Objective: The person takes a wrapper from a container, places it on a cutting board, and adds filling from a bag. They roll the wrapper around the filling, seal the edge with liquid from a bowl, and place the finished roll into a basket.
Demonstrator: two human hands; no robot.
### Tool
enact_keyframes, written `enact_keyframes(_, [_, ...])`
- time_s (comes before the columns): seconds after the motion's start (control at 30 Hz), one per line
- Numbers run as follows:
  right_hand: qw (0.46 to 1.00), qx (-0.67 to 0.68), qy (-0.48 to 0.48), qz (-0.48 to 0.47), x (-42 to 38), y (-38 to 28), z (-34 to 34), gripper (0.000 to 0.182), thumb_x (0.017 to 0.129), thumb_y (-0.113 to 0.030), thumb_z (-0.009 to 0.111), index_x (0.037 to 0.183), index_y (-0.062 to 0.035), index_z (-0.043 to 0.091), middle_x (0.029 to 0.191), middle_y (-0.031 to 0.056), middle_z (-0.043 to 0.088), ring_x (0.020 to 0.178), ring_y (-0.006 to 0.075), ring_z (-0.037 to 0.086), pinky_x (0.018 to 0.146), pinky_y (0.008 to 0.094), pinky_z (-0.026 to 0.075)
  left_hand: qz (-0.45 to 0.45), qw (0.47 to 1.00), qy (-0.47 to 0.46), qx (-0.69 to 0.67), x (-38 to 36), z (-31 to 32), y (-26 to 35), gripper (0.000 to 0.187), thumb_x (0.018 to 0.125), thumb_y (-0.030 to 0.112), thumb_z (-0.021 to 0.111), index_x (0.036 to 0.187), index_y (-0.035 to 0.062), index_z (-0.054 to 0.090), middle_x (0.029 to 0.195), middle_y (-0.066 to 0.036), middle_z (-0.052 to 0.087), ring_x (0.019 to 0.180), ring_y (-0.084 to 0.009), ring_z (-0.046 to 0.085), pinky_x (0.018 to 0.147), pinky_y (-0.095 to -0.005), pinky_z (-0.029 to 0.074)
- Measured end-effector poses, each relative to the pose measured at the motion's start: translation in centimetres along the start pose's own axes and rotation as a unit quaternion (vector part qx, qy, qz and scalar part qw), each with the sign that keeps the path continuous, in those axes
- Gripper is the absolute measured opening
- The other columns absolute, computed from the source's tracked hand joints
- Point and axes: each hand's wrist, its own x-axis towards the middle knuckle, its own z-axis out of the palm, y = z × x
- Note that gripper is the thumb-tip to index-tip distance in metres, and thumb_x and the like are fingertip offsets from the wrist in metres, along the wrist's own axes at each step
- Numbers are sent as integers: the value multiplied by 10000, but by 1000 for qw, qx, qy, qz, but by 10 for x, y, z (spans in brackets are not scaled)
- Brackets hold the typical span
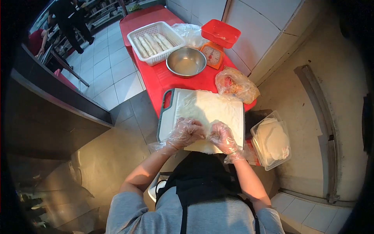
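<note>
A thin, pale wrapper sheet (208, 107) lies spread over a white cutting board (166, 124) with a dark rim and handle. My left hand (187, 132), in a clear plastic glove, is over the sheet's near part, fingers curled into a pinch on it. Close beside it, my right hand (222, 137), gloved the same way, also pinches the sheet near the board's front edge. The fingertips of both hands almost meet; exactly what lies between them is partly hidden.
On the red table (156, 84) stand a white basket (146, 58) of pale rolls, a steel bowl (186, 62), an orange scale (212, 54) with a red tray (221, 33), and a bag of filling (233, 84). A tub (271, 140) of round wrappers is at right. Co-workers (68, 19) stand far left.
</note>
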Motion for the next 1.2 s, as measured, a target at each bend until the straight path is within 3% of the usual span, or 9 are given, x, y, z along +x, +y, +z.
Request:
enact_keyframes(0.07, [997,-38,65,-29,3,-9,6,290,659,-86,805,926,-46,700,966,142,654,959,344,625,861,432,494,11,999,41,23,4,1,6,229,715,233,833,935,204,773,953,-23,717,881,-254,663,822,-412,408])
enact_keyframes(0.17, [997,-61,-31,-25,0,4,4,307,663,-81,801,954,-55,708,977,140,662,967,355,628,886,431,494,-18,999,-32,-4,2,1,-3,228,727,234,824,948,208,773,929,-33,724,886,-251,665,814,-411,407])
enact_keyframes(0.27, [991,-82,-4,-107,-2,18,5,329,654,-86,807,970,-61,718,969,135,668,968,355,627,884,433,494,-18,999,-48,14,4,-5,4,225,735,251,818,952,211,775,855,-24,707,888,-246,652,815,-413,399])
enact_keyframes(0.37, [978,-170,78,-88,0,-19,-6,335,652,-72,784,980,-62,719,943,130,665,947,355,625,871,441,492,-3,997,-44,58,10,-14,22,192,742,282,812,920,220,773,773,-12,675,862,-243,634,812,-415,390])
enact_keyframes(0.67, [984,-141,-2,-111,-4,-6,-23,314,687,-114,800,985,-56,721,943,109,653,946,317,628,870,424,493,-22,990,-113,87,14,-22,29,180,758,332,800,913,253,751,884,26,688,910,-235,619,890,-471,381])
enact_keyframes(0.77, [999,-21,-9,-36,0,-26,-35,303,708,-115,813,991,-53,724,918,100,666,919,308,639,862,407,498,3,995,-30,98,9,1,29,209,761,382,773,919,250,737,904,11,680,969,-231,613,989,-507,369])
enact_keyframes(0.87, [999,29,-25,-14,-13,1,-28,327,717,-122,831,1016,-49,718,949,116,668,925,305,641,863,402,501,-2,989,-71,127,13,20,20,229,761,365,765,951,244,726,939,7,689,1005,-228,615,1045,-526,348])
enact_keyframes(0.97, [1000,10,2,-14,-10,0,-26,322,683,-107,840,984,-64,731,955,122,672,925,317,633,862,409,504,-5,994,-23,106,16,24,23,216,778,294,772,980,229,729,973,21,696,984,-241,617,1021,-527,355])
enact_keyframes(1.2, [995,-77,-8,-58,-17,16,-24,365,668,-148,851,998,-51,731,956,114,666,975,331,628,887,432,497,9,986,-85,144,19,27,21,179,809,303,729,971,226,728,896,7,686,975,-234,616,1021,-527,359])
